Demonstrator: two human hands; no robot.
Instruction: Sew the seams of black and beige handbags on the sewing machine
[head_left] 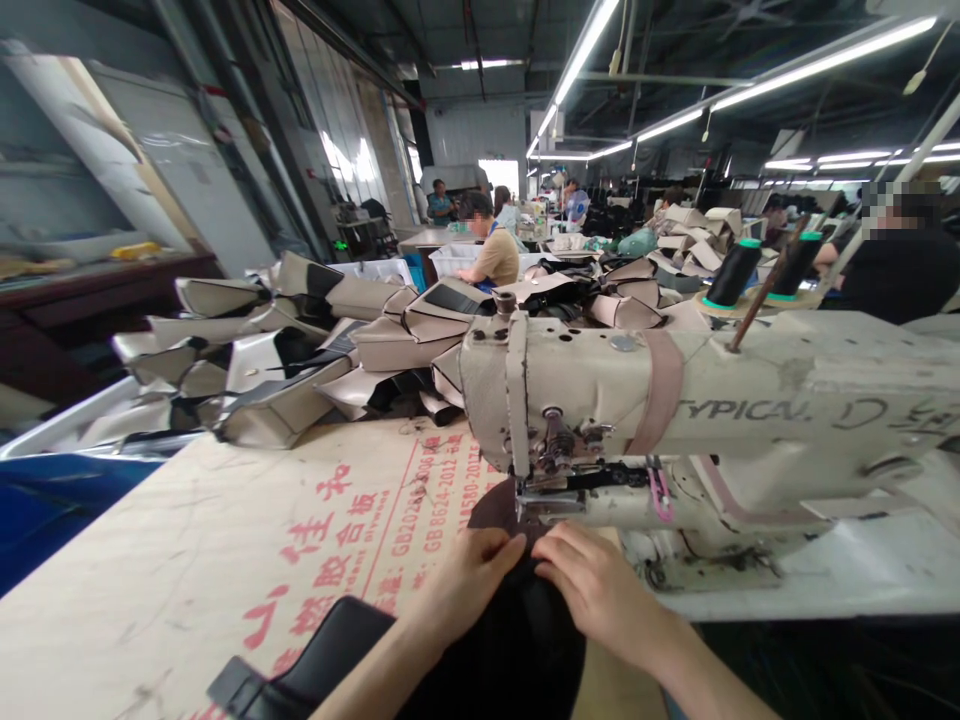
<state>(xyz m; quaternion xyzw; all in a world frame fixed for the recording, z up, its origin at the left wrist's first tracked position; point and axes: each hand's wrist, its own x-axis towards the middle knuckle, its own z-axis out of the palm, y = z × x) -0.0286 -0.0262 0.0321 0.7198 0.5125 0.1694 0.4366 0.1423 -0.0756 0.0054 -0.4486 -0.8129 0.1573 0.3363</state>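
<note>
A beige sewing machine (675,400) marked TYPICAL stretches across the right half of the view. Under its needle area (525,500) lies a dark brown and black leather piece (499,620). My left hand (469,575) presses on the piece with fingers curled together, just left of the needle. My right hand (596,585) lies on the same piece to the right, fingers bent and pinching its edge. Both hands almost touch at the fingertips in front of the presser foot. A black padded part (315,665) of the workpiece trails toward the lower left.
A plywood board (225,560) with red printed characters forms the work surface. A heap of beige and black sewn pieces (285,350) lies behind it. Two black thread cones (735,272) stand on the machine. Other people (491,245) sit at tables farther back.
</note>
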